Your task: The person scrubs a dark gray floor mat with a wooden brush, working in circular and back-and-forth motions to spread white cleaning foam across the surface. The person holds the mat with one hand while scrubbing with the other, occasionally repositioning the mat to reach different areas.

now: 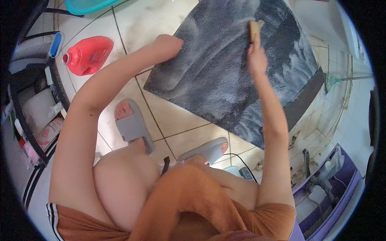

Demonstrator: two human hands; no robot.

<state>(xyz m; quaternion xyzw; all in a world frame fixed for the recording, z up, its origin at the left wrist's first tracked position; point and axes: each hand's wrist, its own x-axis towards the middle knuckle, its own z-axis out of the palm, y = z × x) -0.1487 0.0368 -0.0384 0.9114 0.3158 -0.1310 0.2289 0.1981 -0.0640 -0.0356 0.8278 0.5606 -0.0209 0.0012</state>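
Observation:
A dark floor mat point(211, 75) with whitish streaks of what looks like suds lies on the tiled floor in front of me. My right hand point(257, 60) grips the handle end of a scrubbing brush point(255, 30), which is over the mat's upper part. Bent at the wrist, my left hand point(170, 48) is at the mat's left edge; its fingers are curled and partly hidden, so I cannot tell whether they hold the edge.
A red plastic jug point(90, 55) lies left of the mat, below a turquoise basin point(87, 6). A black-framed rack point(57, 81) stands at the left. Right are a green-tined rake or broom point(333, 80) and a purple cabinet point(343, 192) with pipes inside.

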